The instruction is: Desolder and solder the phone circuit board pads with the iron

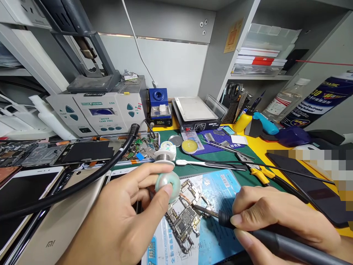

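My left hand (127,209) is closed around a pale green, translucent spool of desoldering braid (162,181), pinched between thumb and fingers. A short copper-coloured strip of braid (185,198) runs from the spool onto a phone circuit board (180,222). In my right hand (270,213) is a dark soldering iron (292,244), gripped like a pen. Its tip points left and meets the board close to the strip's end; exact contact is hard to make out. The board lies on a blue and white screen package (217,187).
A solder wire spool (164,156) and an open tin of yellow paste (189,146) stand behind the board. Tweezers, a brush (209,164) and yellow-handled pliers (259,173) lie right of them. A black hose (91,195) crosses the left side over phones. A hot-air station (102,110) stands behind.
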Action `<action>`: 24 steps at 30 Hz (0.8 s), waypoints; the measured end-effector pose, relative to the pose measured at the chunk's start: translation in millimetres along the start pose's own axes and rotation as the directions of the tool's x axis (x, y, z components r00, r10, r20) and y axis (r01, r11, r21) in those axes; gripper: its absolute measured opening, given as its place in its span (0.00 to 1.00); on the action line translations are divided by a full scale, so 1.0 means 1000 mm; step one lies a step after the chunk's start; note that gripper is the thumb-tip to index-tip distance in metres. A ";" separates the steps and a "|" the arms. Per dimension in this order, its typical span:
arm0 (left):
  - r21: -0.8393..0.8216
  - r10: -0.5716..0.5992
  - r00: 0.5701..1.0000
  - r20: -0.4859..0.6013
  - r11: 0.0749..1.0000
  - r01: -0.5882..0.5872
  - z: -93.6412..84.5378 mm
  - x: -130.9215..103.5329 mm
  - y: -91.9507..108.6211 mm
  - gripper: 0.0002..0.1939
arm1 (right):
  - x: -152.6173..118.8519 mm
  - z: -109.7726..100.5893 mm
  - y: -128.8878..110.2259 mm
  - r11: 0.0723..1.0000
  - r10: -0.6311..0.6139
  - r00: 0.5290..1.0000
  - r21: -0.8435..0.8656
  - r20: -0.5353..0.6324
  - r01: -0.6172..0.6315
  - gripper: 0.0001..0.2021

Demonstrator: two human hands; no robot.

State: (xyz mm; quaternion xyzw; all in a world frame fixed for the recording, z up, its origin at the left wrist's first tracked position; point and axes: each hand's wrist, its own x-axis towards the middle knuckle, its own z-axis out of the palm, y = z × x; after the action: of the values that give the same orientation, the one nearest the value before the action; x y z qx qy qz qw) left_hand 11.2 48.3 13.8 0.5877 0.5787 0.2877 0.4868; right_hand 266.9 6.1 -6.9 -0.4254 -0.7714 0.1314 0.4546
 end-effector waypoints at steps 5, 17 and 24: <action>0.031 0.063 0.997 0.051 0.997 -0.064 -0.006 0.002 -0.013 0.29 | 0.001 -0.001 0.001 1.000 -0.013 1.000 -0.009 0.008 0.013 0.16; -0.031 0.015 0.999 0.028 0.999 -0.015 0.003 -0.001 0.008 0.25 | 0.000 0.002 0.003 1.000 -0.028 1.000 -0.005 -0.005 0.028 0.15; -0.059 -0.024 0.989 -0.145 0.998 0.016 0.013 -0.007 0.014 0.22 | -0.004 0.003 0.000 1.000 0.005 0.999 -0.019 -0.036 -0.005 0.15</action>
State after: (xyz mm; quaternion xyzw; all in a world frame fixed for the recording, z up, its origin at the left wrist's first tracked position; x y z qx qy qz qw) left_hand 27.4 40.6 23.8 0.5450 0.6102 0.3415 0.4626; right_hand 265.6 3.3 -11.1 -0.4340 -0.7633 0.1172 0.4640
